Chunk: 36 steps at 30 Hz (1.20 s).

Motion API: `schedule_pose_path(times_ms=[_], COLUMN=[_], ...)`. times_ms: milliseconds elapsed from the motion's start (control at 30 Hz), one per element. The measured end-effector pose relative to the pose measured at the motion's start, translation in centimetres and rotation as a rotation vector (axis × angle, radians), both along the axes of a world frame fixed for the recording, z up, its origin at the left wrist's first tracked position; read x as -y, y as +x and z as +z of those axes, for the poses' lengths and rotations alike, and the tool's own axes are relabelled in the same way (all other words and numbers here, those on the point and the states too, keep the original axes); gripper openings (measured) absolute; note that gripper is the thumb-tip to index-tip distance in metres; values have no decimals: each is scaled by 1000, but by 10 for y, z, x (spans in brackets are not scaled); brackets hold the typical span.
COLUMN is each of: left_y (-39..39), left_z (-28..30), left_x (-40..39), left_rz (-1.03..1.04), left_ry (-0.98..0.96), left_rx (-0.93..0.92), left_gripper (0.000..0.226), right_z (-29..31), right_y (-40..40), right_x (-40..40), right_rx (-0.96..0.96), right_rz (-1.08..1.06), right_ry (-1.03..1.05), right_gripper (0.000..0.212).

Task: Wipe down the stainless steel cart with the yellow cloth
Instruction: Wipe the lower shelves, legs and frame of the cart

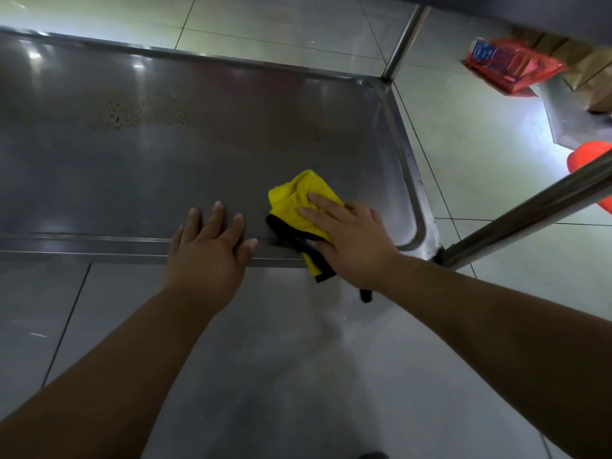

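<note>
Near the front right corner of the stainless steel cart (165,154), seen from the head camera, a crumpled yellow cloth (294,203) with a black trimmed border lies on the brushed metal shelf, its lower part hanging over the front rim. On top of it the right hand (347,236) lies palm down, fingers straight and close together, pressing the soft fabric flat rather than gripping it. Just beside it, apart from the cloth, the left hand (208,250) rests on the raised front rim, fingers straight and slightly spread, holding nothing. Toward the far edge, the shelf surface has a patch of dark speckles (142,111). Round polished steel posts (402,41) rise from the right corners. Beyond the cart, glossy pale floor tiles (463,134) carry a red plastic bag (510,64) and brown paper bags (592,84).
</note>
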<state>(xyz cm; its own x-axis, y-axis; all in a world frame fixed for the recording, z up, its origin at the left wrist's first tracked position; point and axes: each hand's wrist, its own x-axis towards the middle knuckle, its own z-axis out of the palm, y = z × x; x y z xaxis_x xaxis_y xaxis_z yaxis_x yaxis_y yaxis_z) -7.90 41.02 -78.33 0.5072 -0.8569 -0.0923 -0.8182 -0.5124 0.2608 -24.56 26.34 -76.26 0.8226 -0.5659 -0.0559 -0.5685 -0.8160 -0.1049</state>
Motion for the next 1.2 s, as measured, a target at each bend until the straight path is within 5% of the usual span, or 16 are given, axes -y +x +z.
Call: schedule_pose_path(times_ms=[300,567,933,1200], left_y=[-8,-29,-25,-26], left_z=[2,-4,-4,-7], left_x=[11,20,16,16], left_rz=[-68,-74,-99,-79], left_ry=[-50,35,-32,-57], left_rx=[-43,71,48,49], left_gripper=[45,48,42,41], right_z=[-3,-3,-1,1], right_y=[-27,-49,-58,-49], right_x=[17,6,7,13], right_rx=[-1,13,-52,-94], right_rz=[-284,-108,-382,-236], right_ry=[-25,0,-70,0], right_gripper=[56,71,56,59])
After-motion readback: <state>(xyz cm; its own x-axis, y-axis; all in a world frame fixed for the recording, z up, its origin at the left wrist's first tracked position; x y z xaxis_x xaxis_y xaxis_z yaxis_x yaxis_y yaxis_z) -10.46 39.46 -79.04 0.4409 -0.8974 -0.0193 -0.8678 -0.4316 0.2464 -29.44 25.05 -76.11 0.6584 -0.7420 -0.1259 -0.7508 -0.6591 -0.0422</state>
